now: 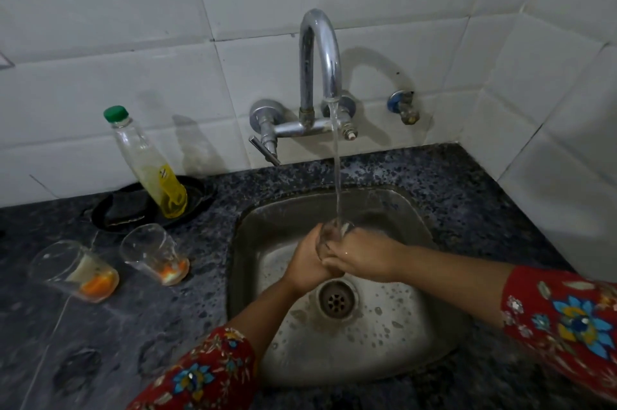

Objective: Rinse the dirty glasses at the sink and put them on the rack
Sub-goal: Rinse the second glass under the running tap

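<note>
A clear glass [334,233] is held over the steel sink [394,336], upright under the running stream from the tap [321,59]. My left hand [309,262] and my right hand [362,256] both wrap around it, fingers meeting at its lower part, so most of the glass is hidden. Two dirty glasses stand on the dark counter left of the sink: one [157,254] nearer the basin and one [78,271] further left, each with an orange residue at the bottom. No rack is in view.
A soap bottle [147,162] with a green cap leans in a black dish [133,209] holding a scrubber, behind the dirty glasses. The speckled granite counter [100,343] surrounds the sink. White tiled walls close the back and right; a small valve [404,107] sticks out right of the tap.
</note>
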{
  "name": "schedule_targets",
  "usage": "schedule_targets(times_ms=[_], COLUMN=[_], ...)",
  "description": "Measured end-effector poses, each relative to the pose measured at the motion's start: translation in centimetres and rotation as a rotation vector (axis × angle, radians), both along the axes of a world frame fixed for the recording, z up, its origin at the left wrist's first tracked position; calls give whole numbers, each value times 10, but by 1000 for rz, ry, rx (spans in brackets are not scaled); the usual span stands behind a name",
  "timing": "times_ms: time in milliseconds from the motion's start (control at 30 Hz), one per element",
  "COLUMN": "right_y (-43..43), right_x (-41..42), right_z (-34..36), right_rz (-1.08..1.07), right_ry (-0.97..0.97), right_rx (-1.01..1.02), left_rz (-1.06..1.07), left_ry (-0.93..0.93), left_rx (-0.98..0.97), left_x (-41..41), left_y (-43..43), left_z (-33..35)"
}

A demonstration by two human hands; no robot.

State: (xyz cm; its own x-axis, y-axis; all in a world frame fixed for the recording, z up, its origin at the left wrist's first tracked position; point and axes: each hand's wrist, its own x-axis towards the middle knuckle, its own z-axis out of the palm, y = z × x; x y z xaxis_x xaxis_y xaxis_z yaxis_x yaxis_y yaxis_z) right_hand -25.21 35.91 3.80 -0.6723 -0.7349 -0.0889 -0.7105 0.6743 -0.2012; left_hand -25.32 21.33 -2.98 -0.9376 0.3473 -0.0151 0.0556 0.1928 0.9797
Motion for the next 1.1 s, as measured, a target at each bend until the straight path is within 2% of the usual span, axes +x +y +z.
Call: schedule_targets(times_ms=[67, 100, 200, 267, 300, 367, 400, 433, 500, 567, 600, 633, 700, 767, 800, 900, 967, 1033, 1100], right_y=[12, 17, 30, 21, 10, -15, -25, -28, -20, 0, 9, 12, 0, -15, -19, -17, -8, 1, 7], right_x=[-5, -8, -17, -11, -6, 5, 8, 8, 11, 10, 8, 9, 13, 12, 10, 9, 10, 13, 17], right_z=[-6, -6, -6, -13, -16, -16, -14, -13, -8, -8, -15, -21, -18, -17, -17, -9, -7, -12, -16], right_rz=[187, 253, 244, 70, -91, -444, -565, -612, -487, -170, -55, -44, -290, -610, -676, -793, -832, -849, -935], right_ry=[330, 397, 333, 365, 361, 233, 184, 156, 183, 319, 387, 412, 286, 84, -56, -682, -1022, -1156, -1186], right_rx=[-57, -68, -68, -186, -266, -288, -257, -216, -271, -371, -367, -359, -399, -417, -483, -709, -605, -472, -449], left_rz=[-113, -175, -271, -183, -94, 136, 247, 271, 77, -262, -369, -389, -163, 90, 126, 22, -125, -265, -346], left_ry=[-88, -119, -216, -226, -147, 66, 128, 143, 54, -127, -152, -157, -131, -43, 2, 13, 74, 128, 155], left_rx=[-50, -36, 93, 129, 73, -204, -307, -322, -151, 54, 81, 63, -52, -281, -405, -862, -1207, -1467, -1637], left_x=[0, 1, 5, 7, 7, 7, 9, 10, 2, -5, -5, -3, 2, 8, 9, 6, 6, 10, 13], left_y=[-1, -1, -1, 4, 8, 17, 19, 17, 3, -14, -18, -17, -6, 5, 6, -5, -14, -18, -20], left_z=[1, 4, 16, 20, 18, 12, 12, 12, 16, 29, 34, 36, 32, 28, 29, 38, 47, 50, 46])
